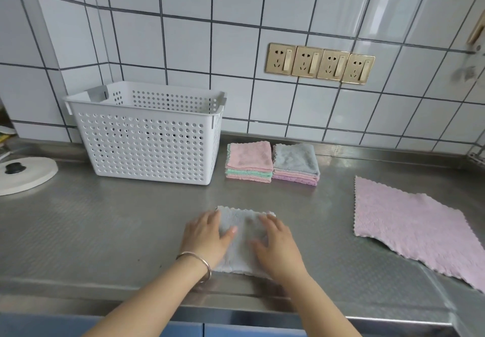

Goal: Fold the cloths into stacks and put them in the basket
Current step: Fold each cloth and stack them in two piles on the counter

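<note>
Hands, left (206,235) and right (278,245), press spread flat on folded grey cloth (242,222)

Open counter (105,231) before basket (147,142)

Head cam, looks fwd/down, close over steel counter (105,231) toward tiled wall (183,35).

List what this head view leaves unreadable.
- Basket floor: hidden by its own front wall.
- Grey cloth middle: under left hand and right hand.
- Pink cloth: right corner cut off by frame edge.
- Stacks: cloth count too small to tell.
</note>
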{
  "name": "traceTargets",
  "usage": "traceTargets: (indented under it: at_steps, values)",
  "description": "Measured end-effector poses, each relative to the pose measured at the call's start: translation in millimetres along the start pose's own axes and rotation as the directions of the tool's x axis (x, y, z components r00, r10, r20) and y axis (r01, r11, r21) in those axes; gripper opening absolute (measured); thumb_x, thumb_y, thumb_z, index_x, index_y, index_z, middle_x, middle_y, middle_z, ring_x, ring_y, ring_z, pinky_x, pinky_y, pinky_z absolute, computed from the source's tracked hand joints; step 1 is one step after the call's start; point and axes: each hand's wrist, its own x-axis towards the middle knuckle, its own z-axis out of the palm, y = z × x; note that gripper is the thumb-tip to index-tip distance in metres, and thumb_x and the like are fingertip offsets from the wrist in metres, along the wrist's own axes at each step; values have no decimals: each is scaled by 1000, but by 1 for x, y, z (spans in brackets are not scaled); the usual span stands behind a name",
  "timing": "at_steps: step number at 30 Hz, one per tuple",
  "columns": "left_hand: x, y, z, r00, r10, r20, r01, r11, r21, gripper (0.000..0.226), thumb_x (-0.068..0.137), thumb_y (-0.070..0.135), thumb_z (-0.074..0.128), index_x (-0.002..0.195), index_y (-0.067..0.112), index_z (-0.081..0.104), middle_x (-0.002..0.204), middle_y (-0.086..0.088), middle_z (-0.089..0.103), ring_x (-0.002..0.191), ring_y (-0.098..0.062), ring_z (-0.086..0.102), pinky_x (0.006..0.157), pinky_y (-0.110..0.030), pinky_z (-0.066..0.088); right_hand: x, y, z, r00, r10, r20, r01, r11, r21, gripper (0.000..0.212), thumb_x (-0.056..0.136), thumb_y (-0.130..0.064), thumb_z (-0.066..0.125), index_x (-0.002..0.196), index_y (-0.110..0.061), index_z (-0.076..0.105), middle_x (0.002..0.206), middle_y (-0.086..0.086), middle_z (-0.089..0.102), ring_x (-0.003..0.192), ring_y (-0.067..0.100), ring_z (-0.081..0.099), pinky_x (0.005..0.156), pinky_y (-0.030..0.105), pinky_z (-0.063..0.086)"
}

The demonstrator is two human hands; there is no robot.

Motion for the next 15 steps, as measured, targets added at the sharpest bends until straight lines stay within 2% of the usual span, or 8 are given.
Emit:
traceTargets:
  at_steps: [2,3,5,7,10,13,15]
  values:
    - [-6,-8,-8,981,-93,-173,84,995,-56,90,60,70,20,127,17,50,135,-5,46,128,-25,39,108,-32,27,-7,2,-12,970,161,-180,-170,985,-39,44,90,-33,47,132,-21,47,135,1,45,124,22,38,99,31,35]
    - [-8,-11,-11,976,-131,-175,126,991,-39,85,59,71,26,119,19,55,129,-3,47,123,-24,40,106,-31,28,-11,3,-17,954,227,-196,-251,962,-108,42,91,-40,44,127,-21,51,129,0,48,120,21,39,96,32,35]
    - [-10,-13,-10,975,-195,-103,197,980,6,59,71,65,45,108,21,59,123,-1,46,118,-24,39,104,-28,30,-16,5,-17,943,316,-104,-331,923,-197,45,89,-48,39,117,-18,57,121,2,50,115,23,41,93,34,36]
    - [-13,-8,-6,976,-202,-83,206,977,51,44,79,57,52,104,22,61,121,-1,47,118,-24,38,102,-28,33,-16,6,-9,932,362,-10,-358,916,-181,45,87,-49,40,108,-14,60,114,3,53,110,24,44,90,34,39]
    - [-13,-3,0,974,-199,-105,205,977,56,35,84,49,52,104,22,61,120,-2,51,115,-25,43,98,-31,37,-15,8,-3,939,344,22,-343,939,-31,29,88,-43,47,83,-15,51,97,1,51,96,22,48,79,31,41]
    - [-12,4,-1,974,-180,-139,155,972,-174,15,89,35,51,93,21,47,109,-7,62,105,-31,55,81,-32,43,-12,6,-10,947,320,18,-318,931,178,22,89,-37,52,81,-19,41,81,-4,48,79,19,46,59,27,36]
    - [-6,12,-4,968,-172,-183,109,944,-311,18,91,29,51,90,19,37,97,-11,64,96,-36,58,72,-34,41,-3,5,-16,952,305,-30,-285,917,281,22,89,-32,55,79,-18,41,73,-6,47,74,20,47,57,29,36]
